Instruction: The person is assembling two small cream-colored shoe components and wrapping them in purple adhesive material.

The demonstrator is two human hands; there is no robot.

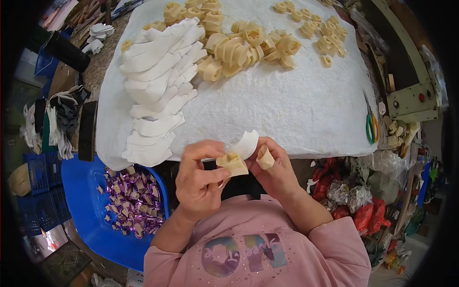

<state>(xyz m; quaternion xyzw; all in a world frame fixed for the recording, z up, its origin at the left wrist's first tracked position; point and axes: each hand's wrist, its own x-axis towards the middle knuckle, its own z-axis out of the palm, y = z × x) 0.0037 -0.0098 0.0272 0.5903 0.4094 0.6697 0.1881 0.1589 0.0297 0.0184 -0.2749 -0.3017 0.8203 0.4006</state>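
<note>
Head view: clamped left fingers [203, 149] on folded cream band [233, 164], right fingers [271, 144] on curled cream band [265, 159], possibly risked crumpling white strip [245, 145] by over-squeezing.

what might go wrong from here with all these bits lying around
The overlapping white curved strips run down to the front edge of the white woven table cover, so the nearest could slide off, perhaps into the blue plastic tub below.

The scissors with green and orange handles lie close to the right edge and might get knocked down.

The left hand pinches a small boxy cream piece seemingly above the lap, so a slip could drop it.
</note>
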